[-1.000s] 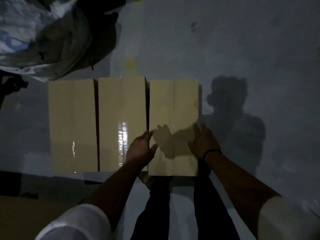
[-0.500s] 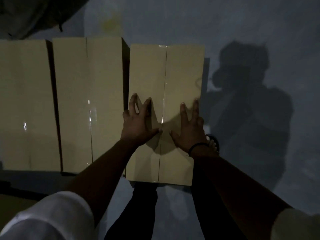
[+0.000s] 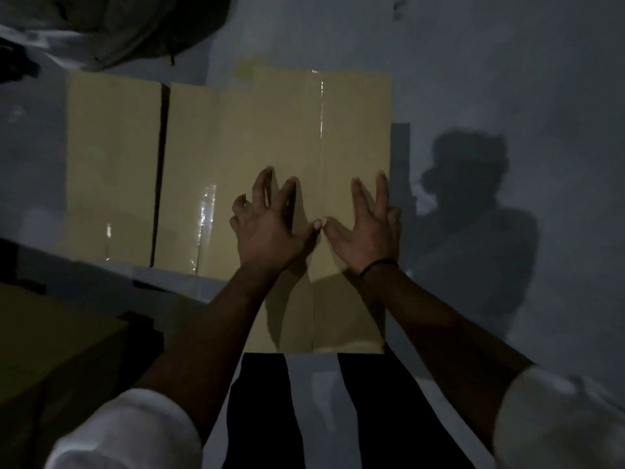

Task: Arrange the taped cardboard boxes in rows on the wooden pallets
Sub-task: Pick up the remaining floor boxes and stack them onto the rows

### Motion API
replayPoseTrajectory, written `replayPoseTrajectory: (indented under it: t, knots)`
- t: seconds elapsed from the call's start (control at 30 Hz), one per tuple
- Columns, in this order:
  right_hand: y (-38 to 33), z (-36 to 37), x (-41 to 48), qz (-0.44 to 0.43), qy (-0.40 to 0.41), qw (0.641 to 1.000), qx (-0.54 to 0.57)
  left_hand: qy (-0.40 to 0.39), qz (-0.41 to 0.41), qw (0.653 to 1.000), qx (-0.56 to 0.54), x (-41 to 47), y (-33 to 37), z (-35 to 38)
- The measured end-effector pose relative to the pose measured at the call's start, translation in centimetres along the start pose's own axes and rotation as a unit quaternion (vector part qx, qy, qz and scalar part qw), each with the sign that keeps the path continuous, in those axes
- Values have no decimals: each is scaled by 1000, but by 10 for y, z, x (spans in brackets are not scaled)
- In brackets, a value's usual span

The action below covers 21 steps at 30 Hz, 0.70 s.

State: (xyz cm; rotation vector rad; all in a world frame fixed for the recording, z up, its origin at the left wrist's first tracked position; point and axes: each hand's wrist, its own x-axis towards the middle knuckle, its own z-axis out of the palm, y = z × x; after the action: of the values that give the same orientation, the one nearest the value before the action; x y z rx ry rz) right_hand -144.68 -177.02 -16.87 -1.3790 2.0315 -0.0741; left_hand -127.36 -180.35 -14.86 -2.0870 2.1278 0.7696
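"Where's your box?"

"The right box [image 3: 338, 130] is at the right end of the row, tight beside the middle box [image 3: 192, 147] and the left box [image 3: 111, 157], on the pale surface [image 3: 507, 79]."

"And your hands?"

"Your left hand [image 3: 267, 228] and right hand [image 3: 367, 228] press on its top with fingers spread, gripping nothing. Your thumbs nearly meet at the tape seam [image 3: 320, 113]."

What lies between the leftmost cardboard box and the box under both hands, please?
The head view shows a third taped box between the leftmost box and the rightmost box.
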Motion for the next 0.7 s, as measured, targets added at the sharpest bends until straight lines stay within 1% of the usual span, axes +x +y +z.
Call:
replayPoseTrajectory:
  t: [0.07,0.17,0.23,0.33,0.4,0.5,0.63,0.7]
  knots:
    - [-23,-51,-28,-35,16,999,-17,34,-14,999,-23,-37,20,-43]
    - [-61,-117,-76,-76,28,995,-58,67,-73,994,-53,-90,42,-106]
    - [-87,-145,-105,-128,40,988,-75,98,-100,987,-74,-127,46,-139]
    - [-125,-173,-148,-193,47,975,-94,168,-139,970,-106,-182,41,-183]
    - [-150,-182,-178,-235,44,965,-110,201,-178,954,-131,-220,34,-206]
    - [-186,-183,-231,-317,49,936,-147,267,-243,917,-172,-286,13,-231]
    - [-226,-162,-320,-430,52,886,-165,339,-310,870,-179,-393,-24,-242]
    - [-237,-149,-356,-458,41,874,-161,356,-340,852,-179,-434,-37,-242]
